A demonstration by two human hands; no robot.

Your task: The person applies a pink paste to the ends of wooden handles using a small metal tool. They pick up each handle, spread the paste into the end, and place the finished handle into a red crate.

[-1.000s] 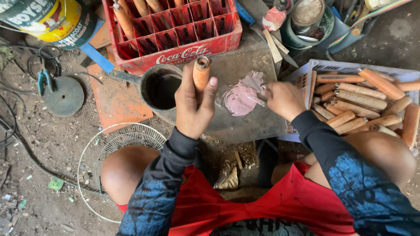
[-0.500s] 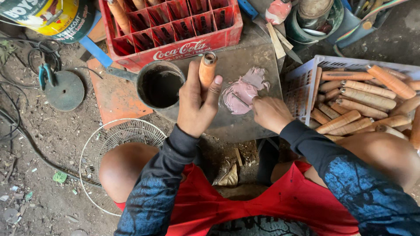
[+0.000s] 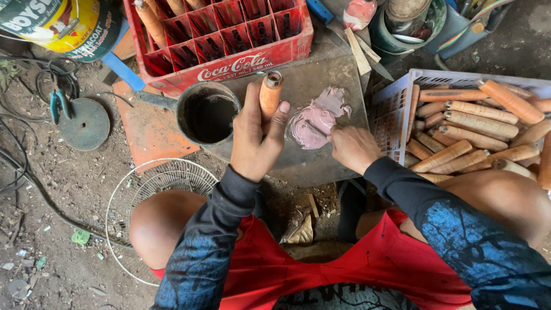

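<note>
My left hand (image 3: 256, 140) grips a wooden handle (image 3: 270, 95) upright, its metal-ringed end pointing away from me. My right hand (image 3: 351, 148) is closed on a small tool whose tip lies in a blob of pink paste (image 3: 314, 121) smeared on a grey slab (image 3: 310, 86). The tool itself is mostly hidden by my fingers. A round dark pot (image 3: 206, 113) with dark contents stands just left of my left hand.
A white plastic basket (image 3: 396, 100) with several wooden handles (image 3: 470, 123) sits at the right. A red compartment crate (image 3: 229, 40) holding a few handles stands beyond the slab. A wire fan guard (image 3: 155, 183), a paint can (image 3: 63, 26), pliers (image 3: 57, 103) and cables lie on the dirt floor at left.
My right hand moved left, away from the basket, down to the near edge of the pink paste. My left hand kept the handle upright, shifting slightly.
</note>
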